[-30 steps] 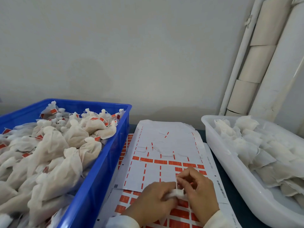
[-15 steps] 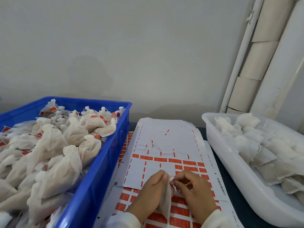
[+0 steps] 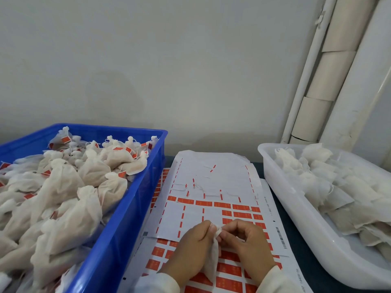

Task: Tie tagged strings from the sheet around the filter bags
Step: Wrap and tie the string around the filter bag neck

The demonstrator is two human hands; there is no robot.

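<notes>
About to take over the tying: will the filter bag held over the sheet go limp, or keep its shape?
Probably limp: the filter bag droops below both hands' pinch at its gathered neck. Likely light, since fingertips alone carry it. Its thin fabric looks crushable, perhaps tearable.

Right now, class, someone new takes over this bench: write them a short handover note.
Left hand and right hand both pinch the neck of one filter bag over the tag sheet.
Tied, tagged bags fill the blue crate.
Untied bags wait in the white tub.
Left to do: knot this bag, then tie the rest.
</notes>
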